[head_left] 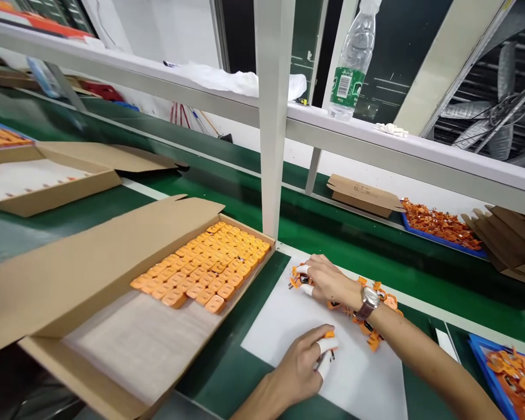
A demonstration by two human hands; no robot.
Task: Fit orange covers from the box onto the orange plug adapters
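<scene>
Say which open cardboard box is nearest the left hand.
The cardboard box holding packed orange pieces, beside the white sheet; the other open box is farther left.

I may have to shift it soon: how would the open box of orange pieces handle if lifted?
The cardboard box would probably flex: its walls look thin and its lid is open. It may feel heavier at the far end, where the orange pieces are packed. Those pieces might slide if tilted, since the white sheet beside them looks smooth.
</scene>
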